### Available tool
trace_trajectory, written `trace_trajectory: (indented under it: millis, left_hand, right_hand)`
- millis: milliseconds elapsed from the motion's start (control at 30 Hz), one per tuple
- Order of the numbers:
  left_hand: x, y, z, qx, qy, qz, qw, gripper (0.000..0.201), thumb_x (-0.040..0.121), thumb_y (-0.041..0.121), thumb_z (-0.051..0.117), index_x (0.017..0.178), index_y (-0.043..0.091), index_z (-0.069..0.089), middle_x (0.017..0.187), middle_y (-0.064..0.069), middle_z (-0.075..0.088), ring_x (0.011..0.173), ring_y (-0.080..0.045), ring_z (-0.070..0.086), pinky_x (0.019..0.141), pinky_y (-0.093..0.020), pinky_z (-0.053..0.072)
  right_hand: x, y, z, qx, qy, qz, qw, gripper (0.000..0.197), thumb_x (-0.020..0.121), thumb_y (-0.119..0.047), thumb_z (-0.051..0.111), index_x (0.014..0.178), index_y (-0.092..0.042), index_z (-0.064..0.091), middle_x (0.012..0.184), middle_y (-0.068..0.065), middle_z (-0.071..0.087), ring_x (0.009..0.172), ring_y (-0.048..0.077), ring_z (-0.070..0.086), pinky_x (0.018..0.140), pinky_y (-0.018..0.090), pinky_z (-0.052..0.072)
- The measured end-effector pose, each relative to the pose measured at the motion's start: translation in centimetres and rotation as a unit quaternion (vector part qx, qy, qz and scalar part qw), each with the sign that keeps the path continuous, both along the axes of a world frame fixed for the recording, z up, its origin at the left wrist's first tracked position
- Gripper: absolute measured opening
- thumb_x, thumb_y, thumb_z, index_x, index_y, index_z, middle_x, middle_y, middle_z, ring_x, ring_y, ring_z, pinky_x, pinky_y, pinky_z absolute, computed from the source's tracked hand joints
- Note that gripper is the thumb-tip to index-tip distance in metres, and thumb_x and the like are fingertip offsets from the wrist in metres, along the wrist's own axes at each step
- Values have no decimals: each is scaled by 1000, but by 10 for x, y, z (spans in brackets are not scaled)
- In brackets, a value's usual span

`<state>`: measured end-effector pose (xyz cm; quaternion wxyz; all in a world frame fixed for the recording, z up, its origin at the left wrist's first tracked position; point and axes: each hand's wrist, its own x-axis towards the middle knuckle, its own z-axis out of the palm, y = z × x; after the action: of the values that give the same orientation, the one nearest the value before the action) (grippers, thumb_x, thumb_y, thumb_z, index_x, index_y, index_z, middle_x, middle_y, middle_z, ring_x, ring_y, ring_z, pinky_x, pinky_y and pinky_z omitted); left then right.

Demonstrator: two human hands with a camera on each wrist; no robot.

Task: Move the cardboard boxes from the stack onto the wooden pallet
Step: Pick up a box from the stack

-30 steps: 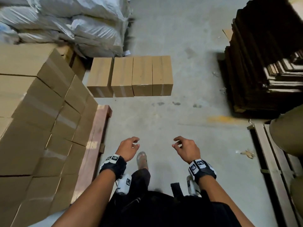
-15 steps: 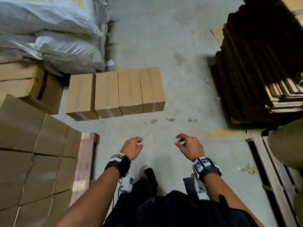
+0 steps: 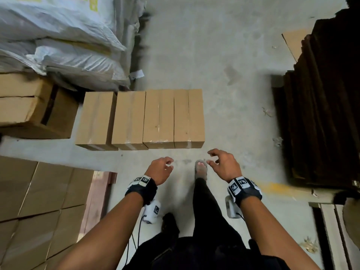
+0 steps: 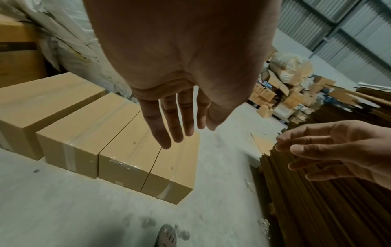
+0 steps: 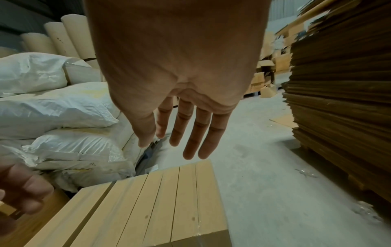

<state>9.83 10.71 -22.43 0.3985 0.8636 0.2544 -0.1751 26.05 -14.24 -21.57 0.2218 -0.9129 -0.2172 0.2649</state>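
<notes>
brown cardboard boxes (image 3: 140, 118), four taped blocks side by side on the concrete floor (image 3: 224, 75), wait just ahead. left hand (image 3: 159, 171) and right hand (image 3: 224, 165) reach empty, fingers loose and spread, likely sizing up the end box; the boxes already stacked on the wooden pallet (image 3: 97, 199) sit at lower left.

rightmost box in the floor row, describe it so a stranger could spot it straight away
Find the white sacks piled at the far left; in front of them four cardboard boxes stand side by side on the concrete floor. The rightmost box alone has bare floor on its right side, nearest the dark stack of flat cardboard sheets.
</notes>
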Motion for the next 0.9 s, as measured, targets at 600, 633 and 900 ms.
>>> trace_trajectory:
  millis: [600,633,900]
  left_hand:
    - [236,71,-116,-26,38,103,994,32,101,14,57,131,17,66,123,-6,69,104,-24,69,96,-39,55]
    - [239,74,-130,-27,36,106,993,32,101,13,57,131,16,67,122,-7,69,104,-26,69,97,-40,55]
    - [275,106,-295,-38,-27,120,992,36,102,18,61,137,25,65,124,1,65,106,-13,66,93,-26,53]
  right_hand:
    - [234,107,-152,24,51,44,997,41,94,-31,73,134,-33,62,131,-7,64,107,21,68,81,45,59]
    - [237,109,-166,30,55,38,997,42,93,-31,73,134,-33,62,131,-7,64,106,21,68,80,45,59]
    - [262,135,-323,82,58,-20,995,43,97,-31,70,138,-33,60,137,-10,62,112,18,66,86,41,58]
